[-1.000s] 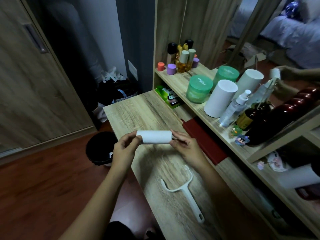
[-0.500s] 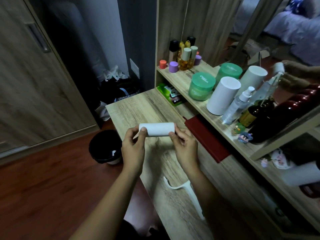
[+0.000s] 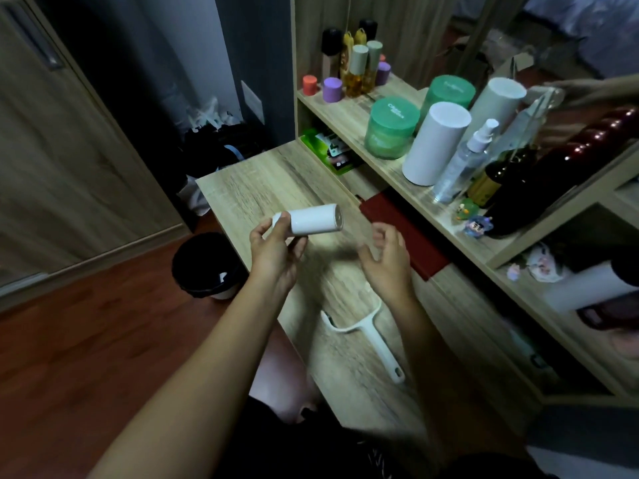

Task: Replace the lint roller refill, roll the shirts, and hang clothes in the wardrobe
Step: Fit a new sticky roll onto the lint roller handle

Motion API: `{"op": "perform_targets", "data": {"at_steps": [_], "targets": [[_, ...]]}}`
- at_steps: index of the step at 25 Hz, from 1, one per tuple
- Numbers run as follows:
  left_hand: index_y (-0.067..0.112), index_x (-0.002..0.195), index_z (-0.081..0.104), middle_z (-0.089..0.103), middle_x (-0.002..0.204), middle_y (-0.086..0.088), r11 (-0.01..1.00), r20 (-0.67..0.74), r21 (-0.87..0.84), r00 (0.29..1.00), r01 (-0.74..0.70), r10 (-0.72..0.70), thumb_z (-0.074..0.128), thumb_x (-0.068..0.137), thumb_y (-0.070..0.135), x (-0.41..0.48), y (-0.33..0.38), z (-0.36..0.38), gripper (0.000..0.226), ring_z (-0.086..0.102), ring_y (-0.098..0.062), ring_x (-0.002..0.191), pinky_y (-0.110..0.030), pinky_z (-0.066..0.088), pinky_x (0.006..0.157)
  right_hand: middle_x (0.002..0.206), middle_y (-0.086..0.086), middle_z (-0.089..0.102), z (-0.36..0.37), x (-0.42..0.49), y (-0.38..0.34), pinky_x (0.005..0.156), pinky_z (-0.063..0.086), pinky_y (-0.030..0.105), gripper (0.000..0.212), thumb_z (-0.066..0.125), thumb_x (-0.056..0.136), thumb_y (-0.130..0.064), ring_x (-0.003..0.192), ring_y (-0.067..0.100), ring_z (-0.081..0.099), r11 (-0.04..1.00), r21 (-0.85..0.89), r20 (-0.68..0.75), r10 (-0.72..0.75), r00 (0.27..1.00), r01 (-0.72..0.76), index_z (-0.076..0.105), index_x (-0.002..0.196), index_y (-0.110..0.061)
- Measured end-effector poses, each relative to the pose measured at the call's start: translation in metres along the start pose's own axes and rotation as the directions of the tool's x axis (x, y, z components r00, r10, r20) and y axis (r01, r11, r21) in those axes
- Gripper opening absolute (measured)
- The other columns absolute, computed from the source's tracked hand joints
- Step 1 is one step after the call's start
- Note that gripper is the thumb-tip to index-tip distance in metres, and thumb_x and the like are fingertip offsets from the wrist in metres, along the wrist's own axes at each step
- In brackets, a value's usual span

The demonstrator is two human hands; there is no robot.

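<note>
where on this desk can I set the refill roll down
Bare desktop lies beyond the roll held in the left hand, bordered by the green packet and red book. The shelf is crowded; the handle occupies the near strip.

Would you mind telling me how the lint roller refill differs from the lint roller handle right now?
The lint roller refill is a short, stout cylinder; the lint roller handle is a thin stem with a forked bracket. The refill is held above the desk in the left hand, while the handle lies flat on the desk, untouched. The right hand is open and empty. Both are white.
</note>
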State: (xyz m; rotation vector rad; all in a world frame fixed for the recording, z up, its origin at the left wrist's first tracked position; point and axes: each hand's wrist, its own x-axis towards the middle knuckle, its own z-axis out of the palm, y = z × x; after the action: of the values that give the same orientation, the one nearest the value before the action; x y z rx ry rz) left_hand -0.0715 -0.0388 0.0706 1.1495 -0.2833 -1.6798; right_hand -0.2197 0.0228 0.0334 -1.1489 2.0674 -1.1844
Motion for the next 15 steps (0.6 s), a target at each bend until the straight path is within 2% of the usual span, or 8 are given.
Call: {"op": "perform_targets", "data": {"at_steps": [2, 4, 7, 9, 11, 13, 15], "targets": [[0.013, 0.117, 0.038, 0.051, 0.108, -0.007, 1.0, 0.01, 0.003, 1.0, 0.022, -0.022, 0.057, 0.091, 0.016, 0.002, -0.006, -0.002, 0.032, 0.058, -0.013, 0.083, -0.032, 0.054, 0.081, 0.128, 0.019, 0.045, 0.003, -0.017, 0.035, 0.095, 0.04, 0.039, 0.048, 0.058, 0.086, -0.027, 0.117, 0.033, 0.046, 0.907, -0.376, 0.07, 0.231, 0.97, -0.189, 0.042, 0.124, -0.002], [0.007, 0.127, 0.038, 0.05, 0.115, -0.011, 0.999, 0.019, 0.008, 0.999, 0.035, -0.035, 0.058, 0.091, 0.016, 0.003, -0.012, -0.004, 0.042, 0.059, -0.013, 0.084, -0.03, 0.055, 0.077, 0.125, 0.022, 0.047, 0.011, -0.04, 0.062, 0.09, 0.041, 0.041, 0.052, 0.055, 0.086, -0.038, 0.115, 0.036, 0.047, 0.805, -0.531, 0.061, 0.348, 0.936, -0.265, 0.04, 0.119, 0.0], [0.004, 0.133, 0.038, 0.05, 0.116, -0.011, 0.998, 0.01, 0.04, 0.999, 0.042, -0.042, 0.059, 0.09, 0.018, 0.006, -0.017, -0.007, 0.05, 0.059, -0.012, 0.082, -0.027, 0.057, 0.072, 0.113, 0.02, 0.058, 0.023, -0.057, 0.076, 0.073, 0.044, 0.039, 0.053, 0.041, 0.089, -0.05, 0.1, 0.036, 0.057, 0.767, -0.511, -0.007, 0.449, 0.894, -0.389, 0.042, 0.114, -0.003], [0.004, 0.132, 0.04, 0.05, 0.116, -0.011, 0.998, 0.004, 0.047, 0.999, 0.044, -0.044, 0.06, 0.09, 0.019, 0.008, -0.017, -0.008, 0.049, 0.059, -0.012, 0.083, -0.025, 0.058, 0.068, 0.11, 0.019, 0.061, 0.03, -0.056, 0.079, 0.075, 0.044, 0.04, 0.056, 0.028, 0.092, -0.052, 0.097, 0.036, 0.059, 0.716, -0.524, -0.037, 0.522, 0.852, -0.461, 0.046, 0.114, -0.004], [0.006, 0.127, 0.046, 0.052, 0.112, -0.009, 0.997, 0.005, 0.048, 0.998, 0.059, -0.059, 0.06, 0.089, 0.021, 0.01, -0.014, -0.009, 0.043, 0.059, -0.011, 0.083, -0.022, 0.057, 0.061, 0.111, 0.018, 0.062, 0.034, -0.054, 0.077, 0.084, 0.045, 0.042, 0.061, 0.018, 0.093, -0.052, 0.1, 0.035, 0.059, 0.7, -0.54, -0.03, 0.54, 0.841, -0.468, 0.049, 0.116, -0.005], [0.009, 0.111, 0.055, 0.057, 0.103, -0.007, 0.994, 0.007, 0.068, 0.996, 0.09, -0.09, 0.06, 0.089, 0.022, 0.011, -0.007, -0.013, 0.026, 0.06, -0.011, 0.082, -0.02, 0.055, 0.057, 0.115, 0.018, 0.061, 0.029, -0.05, 0.063, 0.09, 0.044, 0.044, 0.062, 0.015, 0.095, -0.051, 0.105, 0.036, 0.058, 0.786, -0.458, 0.031, 0.48, 0.877, -0.414, 0.05, 0.12, -0.007], [0.011, 0.096, 0.056, 0.057, 0.092, -0.006, 0.987, 0.012, 0.108, 0.993, 0.118, -0.12, 0.059, 0.088, 0.02, 0.012, 0.001, -0.017, 0.012, 0.059, -0.012, 0.083, -0.02, 0.055, 0.056, 0.109, 0.014, 0.064, 0.014, -0.038, 0.036, 0.084, 0.044, 0.039, 0.054, 0.019, 0.098, -0.045, 0.103, 0.033, 0.059, 0.919, -0.285, 0.104, 0.311, 0.945, -0.272, 0.054, 0.118, -0.01]]}}
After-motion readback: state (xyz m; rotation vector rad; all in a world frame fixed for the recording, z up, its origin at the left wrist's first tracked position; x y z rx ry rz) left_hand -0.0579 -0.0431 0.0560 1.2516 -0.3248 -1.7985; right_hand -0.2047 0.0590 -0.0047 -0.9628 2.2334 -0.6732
